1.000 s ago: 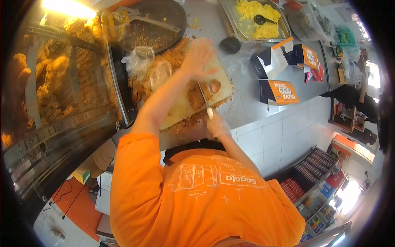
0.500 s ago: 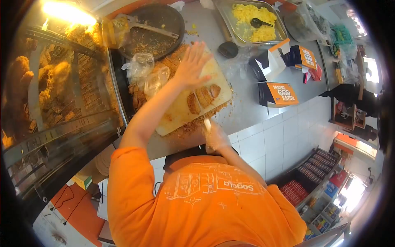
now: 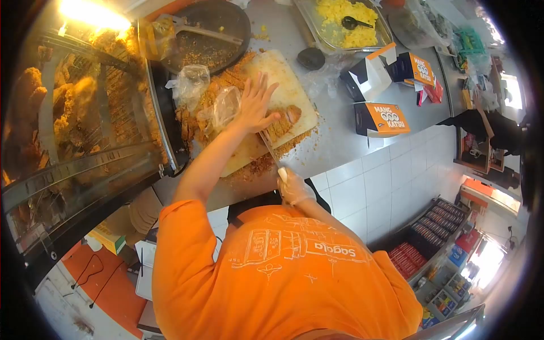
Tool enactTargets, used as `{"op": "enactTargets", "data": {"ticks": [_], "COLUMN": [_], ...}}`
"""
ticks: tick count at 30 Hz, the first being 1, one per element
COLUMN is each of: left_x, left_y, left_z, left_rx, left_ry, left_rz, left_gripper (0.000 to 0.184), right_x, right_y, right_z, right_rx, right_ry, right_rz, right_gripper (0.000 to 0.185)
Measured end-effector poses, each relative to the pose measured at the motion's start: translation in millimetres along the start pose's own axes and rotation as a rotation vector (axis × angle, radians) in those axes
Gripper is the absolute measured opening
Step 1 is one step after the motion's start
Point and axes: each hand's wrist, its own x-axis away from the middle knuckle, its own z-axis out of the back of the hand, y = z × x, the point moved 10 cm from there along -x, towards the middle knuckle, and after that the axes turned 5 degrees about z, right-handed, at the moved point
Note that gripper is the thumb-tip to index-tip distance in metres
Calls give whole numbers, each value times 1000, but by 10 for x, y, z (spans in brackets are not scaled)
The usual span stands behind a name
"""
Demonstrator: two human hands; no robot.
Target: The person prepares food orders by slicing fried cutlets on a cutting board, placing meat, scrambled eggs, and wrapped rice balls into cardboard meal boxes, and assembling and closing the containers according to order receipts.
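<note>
On a pale cutting board [image 3: 271, 67] lies a sliced breaded cutlet [image 3: 283, 122], its pieces close together. My left hand [image 3: 256, 107], bare with fingers stretched out, is over the board at the cutlet's left end; whether the palm presses on it I cannot tell. In a clear plastic glove, my right hand [image 3: 294, 190] grips the pale handle of a knife [image 3: 269, 146] at the board's near edge. The blade points up and left, lying beside the cutlet, its tip near my left hand. Crumbs surround the board.
A dark round pan [image 3: 218, 34] with tongs [image 3: 207, 33] stands behind. Crumpled clear plastic [image 3: 191, 85] lies left of the board. A metal tray [image 3: 387, 39] holds yellow food and a black spoon [image 3: 357, 23]. Orange-black boxes [image 3: 385, 119] stand right; a lit food cabinet [image 3: 85, 119] is left.
My left hand has come down and nearer to the cutlet. The cutlet's pieces now sit closer together, and more of the knife blade shows, angled to the left of them.
</note>
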Motion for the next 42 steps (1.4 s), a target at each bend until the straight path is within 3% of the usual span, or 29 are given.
{"op": "enactTargets", "data": {"ticks": [4, 7, 8, 10, 11, 13, 16, 19, 21, 22, 27, 28, 33, 34, 36, 37, 38, 39, 42], "left_x": [-151, -173, -144, 47, 188, 461, 936, 1487, 1749, 1867, 2024, 2037, 1962, 1941, 2042, 2208, 2361, 2530, 2825], "left_y": [-248, -107, -13, 243, 267, 276, 225, 254, 216, 188, 187, 177, 252, 345, 455, 466, 496, 538, 804], "left_z": [-124, 194, 511, 1190, 1249, 1391, 1067, 1042, 1038, 1020, 1056, 1050, 1035, 1093, 1106, 1035, 966, 892, 765], "left_rx": [-137, 91, 125, 202, 262, 375, 380, 328, 332, 351, 371, 360, 319, 281, 238, 234, 230, 266, 248], "left_ry": [-63, 184, 332, 612, 641, 703, 540, 535, 567, 575, 625, 629, 707, 717, 747, 763, 777, 822, 880], "left_rz": [0, 11, 12, 29, 64, 124, 244, 402, 522, 591, 692, 710, 775, 760, 788, 831, 876, 955, 1098], "left_gripper": [84, 82, 81, 78, 78, 79, 71, 53, 43, 39, 32, 32, 29, 28, 26, 25, 23, 21, 17], "right_x": [-367, -67, 14, 10, 2, -269, -454, -385, -589, -701, -757, -747, -918, -912, -631, -482, -296, -99, -692], "right_y": [65, -165, -72, 100, 204, 364, 104, -389, -830, -931, -1141, -1134, -923, -877, -662, -539, -381, -322, 239], "right_z": [-66, 295, 379, 670, 794, 1149, 1481, 1446, 1079, 874, 613, 637, 870, 1010, 1730, 2161, 2630, 3066, 3990], "right_rx": [28, 44, 172, 153, 136, 172, 201, 453, 477, 642, 645, 517, 352, 273, -93, -210, -329, -231, 77], "right_ry": [43, 142, 85, 232, 302, 560, 503, 960, 640, 677, 354, 249, 306, 341, 669, 751, 826, 914, 1112], "right_rz": [118, 312, 160, 71, 22, 135, -8, 294, 422, 392, 471, 468, 686, 756, 746, 655, 557, 596, 365], "right_gripper": [30, 35, 40, 43, 44, 46, 52, 67, 79, 82, 60, 49, 34, 32, 28, 22, 30, 32, 30]}}
